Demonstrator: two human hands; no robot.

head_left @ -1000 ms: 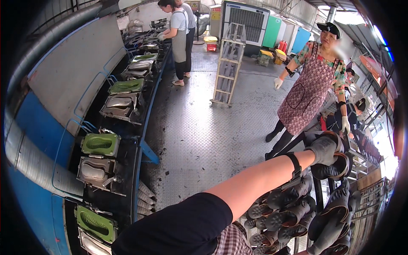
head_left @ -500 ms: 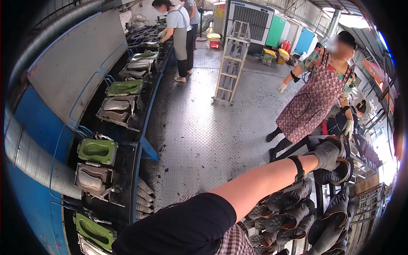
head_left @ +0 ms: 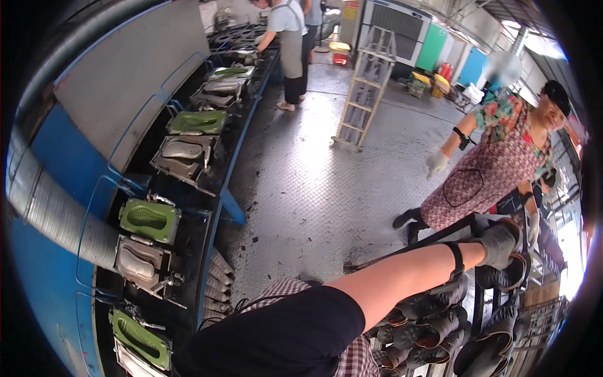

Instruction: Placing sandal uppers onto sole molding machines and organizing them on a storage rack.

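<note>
My left arm, bare below a black sleeve, reaches right across the view with a dark band at the wrist. My left hand [head_left: 498, 246], in a grey glove, is closed on a dark shoe [head_left: 516, 231] at the top of a rack. Another black shoe [head_left: 507, 274] with a brown edge sits just below the hand. More dark shoes [head_left: 433, 301] hang in rows under my forearm, with a larger shoe [head_left: 487, 345] near the lower right. The fingertips are partly hidden against the shoe. My right hand is not in view.
A bench at left carries green moulds [head_left: 149, 220] and metal moulds [head_left: 139, 264]. A co-worker in a patterned apron [head_left: 477, 182] stands beyond the rack; another [head_left: 289, 44] works at the bench's far end. A wheeled frame [head_left: 364, 94] stands on the metal floor.
The view has shifted, so the bench and floor sit farther right. My left hand stays at the same shoe on the rack. The co-worker in the patterned apron has turned the head and leaned slightly.
</note>
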